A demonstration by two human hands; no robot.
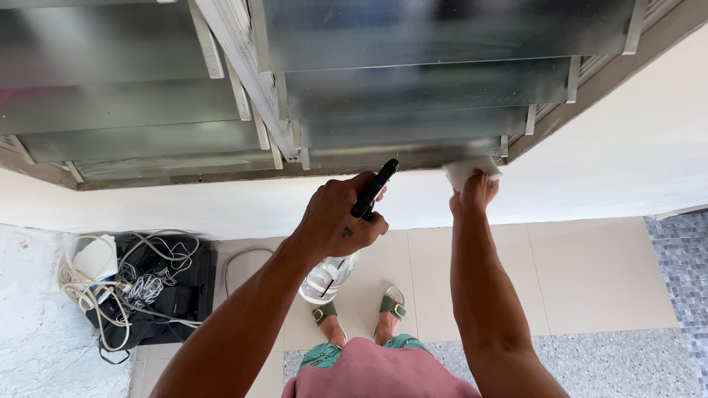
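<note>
Beige floor tiles point(597, 273) below, white plastered wall point(627, 147) ahead, grey metal-framed louvre window with glass slats point(413, 81) up top, seen from above looking down.

Left hand point(341, 220) wrapped tight around the neck of a clear plastic spray bottle with black trigger head point(328, 276); fingers fully curled, black nozzle point(376, 188) sticking up toward the lowest slat, clear body hanging below the fist. Bottle held in air in front of the wall, just under the window's bottom edge, near its middle.

Right hand point(473, 193) pressed up against a small white folded cloth point(470, 168); fingers flat over it, cloth touching the bottom-right corner of the louvre frame where it meets the wall. Grip looks like a press rather than a pinch; thumb hidden.

Hands near each other, not touching.

Below: 2 feet in green strapped sandals point(391, 304) on the tiles, pink shirt point(376, 372), green patterned shorts point(324, 355).

Far left on the floor by the wall's base: black bag or case point(184, 295) with a tangle of white cables point(110, 295) piled on it, beside a rough white surface point(37, 324). Speckled grey floor point(612, 361) lower right, small blue-grey mosaic tiles point(682, 265) at right edge.
</note>
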